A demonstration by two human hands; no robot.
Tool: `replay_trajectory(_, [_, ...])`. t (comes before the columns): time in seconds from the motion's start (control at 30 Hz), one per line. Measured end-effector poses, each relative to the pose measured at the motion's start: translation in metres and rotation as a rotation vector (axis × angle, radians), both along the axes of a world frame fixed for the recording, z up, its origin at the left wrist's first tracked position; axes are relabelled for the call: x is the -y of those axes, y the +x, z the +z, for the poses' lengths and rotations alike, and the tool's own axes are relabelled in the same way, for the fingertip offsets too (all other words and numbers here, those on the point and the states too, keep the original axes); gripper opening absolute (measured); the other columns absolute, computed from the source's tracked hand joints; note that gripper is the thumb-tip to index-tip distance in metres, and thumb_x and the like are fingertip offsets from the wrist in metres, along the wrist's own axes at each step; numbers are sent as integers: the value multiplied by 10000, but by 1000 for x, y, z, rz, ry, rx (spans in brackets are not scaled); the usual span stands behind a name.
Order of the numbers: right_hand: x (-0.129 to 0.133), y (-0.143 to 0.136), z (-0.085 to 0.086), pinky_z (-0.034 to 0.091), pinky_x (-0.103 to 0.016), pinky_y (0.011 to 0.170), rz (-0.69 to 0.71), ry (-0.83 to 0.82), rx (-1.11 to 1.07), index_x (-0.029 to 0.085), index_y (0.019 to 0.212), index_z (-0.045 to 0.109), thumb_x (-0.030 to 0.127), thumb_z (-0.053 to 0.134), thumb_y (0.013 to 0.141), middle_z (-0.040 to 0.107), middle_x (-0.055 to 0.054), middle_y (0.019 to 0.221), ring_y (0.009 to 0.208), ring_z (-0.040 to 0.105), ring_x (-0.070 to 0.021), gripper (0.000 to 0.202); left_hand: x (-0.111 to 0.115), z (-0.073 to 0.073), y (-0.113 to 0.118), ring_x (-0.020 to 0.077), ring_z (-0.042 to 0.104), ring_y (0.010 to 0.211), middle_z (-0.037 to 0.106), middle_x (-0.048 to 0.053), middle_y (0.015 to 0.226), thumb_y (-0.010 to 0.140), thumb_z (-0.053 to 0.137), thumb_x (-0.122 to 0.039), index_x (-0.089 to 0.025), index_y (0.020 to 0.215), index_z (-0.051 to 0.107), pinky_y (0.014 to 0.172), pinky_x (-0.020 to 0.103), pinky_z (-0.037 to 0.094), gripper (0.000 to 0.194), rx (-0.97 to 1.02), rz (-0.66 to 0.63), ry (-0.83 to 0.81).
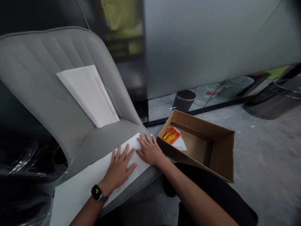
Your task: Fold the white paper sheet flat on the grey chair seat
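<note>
A long white sheet of paper [77, 185] lies across the seat of a grey padded chair [35, 81]. My left hand [118, 169] rests flat on the sheet with its fingers spread; a dark watch with a green display is on that wrist. My right hand [149, 150] presses flat on the sheet's far right end, right beside the left hand. A stack of white folded sheets [88, 94] leans against the chair's backrest.
An open brown cardboard box [211, 147] sits on the grey floor to the right of the chair, holding orange-and-red packets [171, 135] on white paper. A dark round bin [184, 100] stands behind a glass partition. Clear plastic shapes are at the far left.
</note>
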State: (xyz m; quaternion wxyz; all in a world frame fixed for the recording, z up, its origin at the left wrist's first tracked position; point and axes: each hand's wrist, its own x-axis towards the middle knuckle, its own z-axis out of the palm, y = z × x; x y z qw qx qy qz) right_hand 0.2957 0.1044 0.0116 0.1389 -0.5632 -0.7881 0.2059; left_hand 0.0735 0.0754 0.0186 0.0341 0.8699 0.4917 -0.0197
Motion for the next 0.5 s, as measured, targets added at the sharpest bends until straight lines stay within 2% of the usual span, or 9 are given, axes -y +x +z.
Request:
replay_trajectory(0.17, [-5, 5, 5, 176, -689, 1260, 17, -64, -8, 195, 1617, 413, 492, 442, 1075, 301, -97, 1723, 1612, 186, -361, 618, -3, 12, 9, 467, 248, 1577, 271, 66, 1743, 1046, 463, -602, -345, 1642, 369, 1195, 710, 312, 656, -38, 28, -77])
replay_trajectory(0.3, [-7, 8, 9, 223, -693, 1245, 10, -100, 38, 208, 1602, 435, 353, 409, 1089, 337, -65, 1715, 1601, 227, -349, 533, 0, 19, 19, 483, 218, 1582, 284, 99, 1735, 1028, 503, -577, -285, 1626, 411, 1225, 728, 222, 672, -62, 45, -114])
replay_trajectory(0.4, [-8, 10, 10, 238, -686, 1243, 14, -125, 70, 226, 1607, 426, 259, 393, 1077, 330, -51, 1721, 1603, 225, -337, 532, 0, 18, 21, 443, 167, 1605, 286, 127, 1733, 1028, 508, -560, -231, 1612, 433, 1276, 643, 173, 674, -26, 23, -113])
replay_trajectory(0.5, [-13, 15, 10, 278, -679, 1227, 49, -161, 101, 241, 1611, 427, 261, 391, 1074, 332, -60, 1720, 1598, 237, -347, 539, 0, 12, 20, 417, 180, 1608, 258, 157, 1738, 1034, 496, -568, -196, 1622, 406, 1281, 560, 225, 702, 4, 11, -145])
